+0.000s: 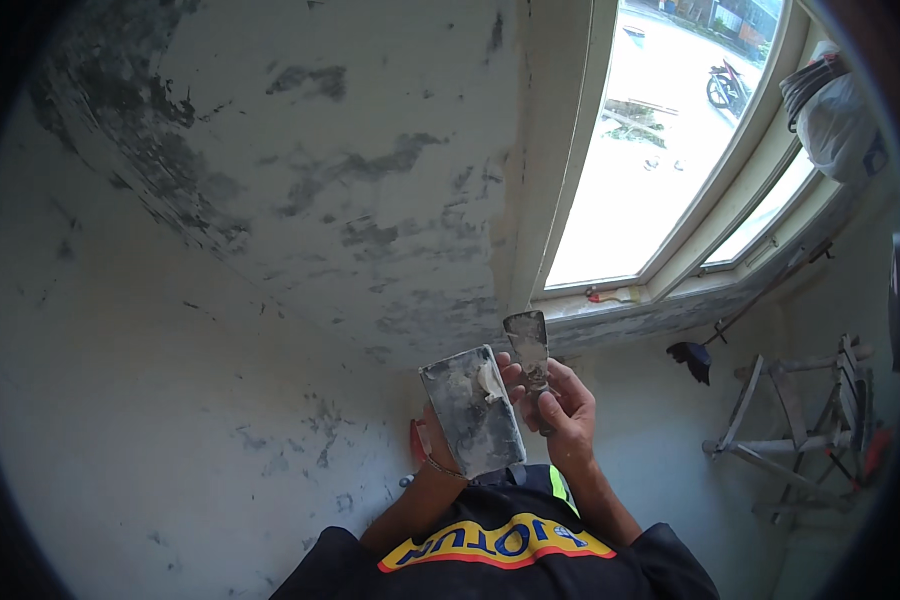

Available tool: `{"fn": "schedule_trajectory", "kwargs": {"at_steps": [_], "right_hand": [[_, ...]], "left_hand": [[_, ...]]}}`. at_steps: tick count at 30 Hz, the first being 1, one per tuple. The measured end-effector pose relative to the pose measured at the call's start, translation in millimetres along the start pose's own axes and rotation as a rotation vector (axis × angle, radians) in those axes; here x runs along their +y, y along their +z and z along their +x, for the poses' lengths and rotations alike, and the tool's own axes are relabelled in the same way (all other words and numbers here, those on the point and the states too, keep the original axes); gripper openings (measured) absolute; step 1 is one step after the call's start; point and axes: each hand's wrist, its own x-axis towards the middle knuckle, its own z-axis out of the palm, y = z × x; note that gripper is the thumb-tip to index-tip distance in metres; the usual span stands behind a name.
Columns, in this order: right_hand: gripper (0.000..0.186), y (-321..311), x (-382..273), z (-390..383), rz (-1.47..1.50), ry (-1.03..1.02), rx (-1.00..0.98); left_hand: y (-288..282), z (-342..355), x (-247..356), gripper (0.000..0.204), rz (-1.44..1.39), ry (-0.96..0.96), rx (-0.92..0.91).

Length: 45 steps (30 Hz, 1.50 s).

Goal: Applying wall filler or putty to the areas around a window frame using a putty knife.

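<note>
My left hand (437, 437) holds a flat rectangular plate (470, 425) from beneath, and its fingertips show past the plate's right edge. Grey, worn and smeared, the plate carries a small lump of whitish putty (490, 382) near its upper right. Closed round the handle of a putty knife (527, 345), my right hand (570, 412) is just right of the plate. The knife's broad blade points up and away from me, with dried pale filler on it. Ahead stands a wall (360, 190) with patchy grey and white filler, close beyond both hands.
A bright window frame (560, 160) rises at the right, with a paintbrush (620, 295) on its sill. A plastic bag (838, 125) hangs by the frame. To the lower right stands a wooden trestle (795, 425); near it is a long-handled tool with a dark head (692, 362).
</note>
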Motion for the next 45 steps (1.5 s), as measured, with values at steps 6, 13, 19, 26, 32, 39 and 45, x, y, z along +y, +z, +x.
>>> {"fn": "schedule_trajectory", "kwargs": {"at_steps": [6, 13, 19, 26, 32, 39, 45], "right_hand": [[0.048, 2, -4, 2, 0.124, 0.077, -0.074], [0.037, 8, 4, 2, -0.123, -0.040, 0.023], [0.042, 9, 18, 6, -0.792, -0.560, -0.202], [0.045, 20, 21, 2, -0.433, -0.456, -0.209], [0.032, 28, -16, 25, -0.268, -0.513, -0.254], [0.037, 23, -46, 21, 0.077, -0.101, -0.410], [0.031, 12, -32, 25, 0.165, -0.055, -0.444]], "left_hand": [[-12, -1, 2, 0.068, -0.213, -0.092, -0.210], [-14, -1, -2, 0.064, -0.153, -0.140, -0.307], [-20, -7, -7, 0.059, -0.022, 0.039, -0.059], [22, 7, 7, 0.041, -0.017, 0.072, 0.024], [51, 24, 17, 0.039, 0.467, 0.188, 0.026], [42, 14, 28, 0.042, 0.528, 0.037, -0.055], [69, 15, 29, 0.045, 0.727, 0.122, -0.075]]}}
